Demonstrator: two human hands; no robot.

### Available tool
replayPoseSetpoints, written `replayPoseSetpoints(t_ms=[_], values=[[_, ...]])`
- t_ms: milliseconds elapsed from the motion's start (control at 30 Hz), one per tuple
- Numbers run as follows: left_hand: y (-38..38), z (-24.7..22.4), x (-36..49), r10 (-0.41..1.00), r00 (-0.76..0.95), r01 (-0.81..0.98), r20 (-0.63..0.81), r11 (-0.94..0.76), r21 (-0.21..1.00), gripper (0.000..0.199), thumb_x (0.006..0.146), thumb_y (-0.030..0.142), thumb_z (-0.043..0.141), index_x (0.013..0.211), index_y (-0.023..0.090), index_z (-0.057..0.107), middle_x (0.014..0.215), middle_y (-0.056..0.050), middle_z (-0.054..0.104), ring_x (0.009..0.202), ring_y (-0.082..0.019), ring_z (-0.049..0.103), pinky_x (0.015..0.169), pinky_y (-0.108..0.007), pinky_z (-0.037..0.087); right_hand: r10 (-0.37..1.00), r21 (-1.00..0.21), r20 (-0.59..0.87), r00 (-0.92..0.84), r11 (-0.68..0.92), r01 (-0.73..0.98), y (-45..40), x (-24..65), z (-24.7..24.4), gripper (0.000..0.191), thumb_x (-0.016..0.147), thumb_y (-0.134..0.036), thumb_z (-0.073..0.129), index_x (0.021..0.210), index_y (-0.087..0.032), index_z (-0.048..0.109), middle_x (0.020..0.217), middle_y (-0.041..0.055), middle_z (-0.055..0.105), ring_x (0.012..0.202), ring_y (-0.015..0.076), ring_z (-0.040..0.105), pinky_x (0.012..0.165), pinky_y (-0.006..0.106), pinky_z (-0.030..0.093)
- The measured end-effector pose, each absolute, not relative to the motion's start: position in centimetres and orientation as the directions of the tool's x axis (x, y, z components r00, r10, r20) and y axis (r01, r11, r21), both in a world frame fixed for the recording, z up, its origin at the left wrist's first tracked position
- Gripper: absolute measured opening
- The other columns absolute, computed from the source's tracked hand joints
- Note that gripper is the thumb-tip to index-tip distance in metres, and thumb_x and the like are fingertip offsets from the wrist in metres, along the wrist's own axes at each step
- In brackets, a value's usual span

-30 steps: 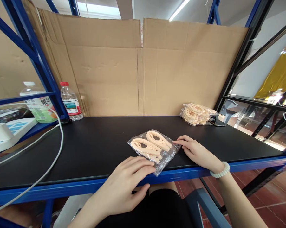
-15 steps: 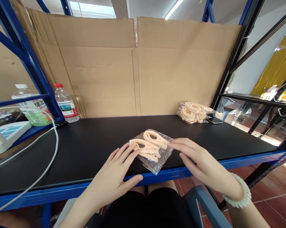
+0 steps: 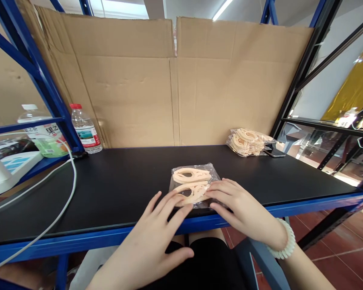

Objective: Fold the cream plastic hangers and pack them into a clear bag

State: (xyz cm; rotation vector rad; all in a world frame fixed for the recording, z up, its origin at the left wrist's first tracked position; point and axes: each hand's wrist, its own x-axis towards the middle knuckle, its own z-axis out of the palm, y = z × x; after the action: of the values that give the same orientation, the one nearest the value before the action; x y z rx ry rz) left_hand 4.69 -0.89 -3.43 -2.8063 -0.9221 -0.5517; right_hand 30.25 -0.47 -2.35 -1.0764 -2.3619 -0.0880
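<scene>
A clear plastic bag of peach-coloured clips (image 3: 192, 183) lies flat near the front edge of the black shelf top (image 3: 124, 181). My left hand (image 3: 157, 237) rests flat with its fingertips on the bag's near left corner. My right hand (image 3: 244, 209), with a white bead bracelet on the wrist, lies flat with its fingers on the bag's near right side. Neither hand grips the bag; both press on it with fingers spread.
More bagged clips (image 3: 248, 141) are piled at the back right beside a phone (image 3: 275, 152). A water bottle (image 3: 85, 129) stands back left near a white cable (image 3: 63, 197). Cardboard (image 3: 175, 80) walls the back. Blue rack posts (image 3: 36, 76) stand left.
The bag has been turned from a slanted lie to square with the shelf edge and sits nearer the front. Both hands now rest on its near corners.
</scene>
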Motion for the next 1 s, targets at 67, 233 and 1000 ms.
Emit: replayPoseSetpoints(t_ms=[67, 233, 1000], values=[[-1.8, -3.4, 5.6, 0.509, 0.779, 0.556, 0.367, -0.831, -0.028, 0.071, 0.079, 0.044, 0.068, 0.141, 0.025, 0.039, 0.145, -0.012, 0.04, 0.135, -0.035, 0.034, 0.107, -0.061, 0.031, 0.698, -0.153, 0.496, -0.516, 0.655, 0.74, 0.1, 31.0, -2.5, 0.024, 0.094, -0.022, 0.046, 0.11, -0.023, 0.064, 0.113, 0.0073, 0.065, 0.113, 0.0232, 0.056, 0.103, 0.048, 0.041], [-3.2, -3.3, 7.7, 0.388, 0.852, 0.427, 0.351, -0.903, -0.038, 0.065, 0.076, 0.042, 0.072, 0.135, 0.026, 0.047, 0.15, -0.011, 0.033, 0.137, -0.035, 0.031, 0.104, -0.054, 0.041, 0.749, -0.169, 0.51, -0.422, 0.569, 0.805, 1.6, 32.5, -3.1, 0.026, 0.096, -0.025, 0.042, 0.112, -0.024, 0.063, 0.12, 0.008, 0.061, 0.115, 0.0241, 0.053, 0.099, 0.048, 0.044], [6.6, 0.3, 3.1, 0.934, 0.33, 0.25, -0.137, 0.054, 0.967, 0.059, 0.078, 0.043, 0.066, 0.13, 0.024, 0.046, 0.14, -0.013, 0.046, 0.129, -0.03, 0.044, 0.107, -0.045, 0.037, 0.985, -0.924, 0.049, -0.165, 0.107, 0.367, 0.7, 35.3, -1.4, 0.051, 0.085, -0.042, 0.06, 0.131, -0.026, 0.045, 0.129, 0.0094, 0.055, 0.115, 0.026, 0.057, 0.097, 0.043, 0.049]])
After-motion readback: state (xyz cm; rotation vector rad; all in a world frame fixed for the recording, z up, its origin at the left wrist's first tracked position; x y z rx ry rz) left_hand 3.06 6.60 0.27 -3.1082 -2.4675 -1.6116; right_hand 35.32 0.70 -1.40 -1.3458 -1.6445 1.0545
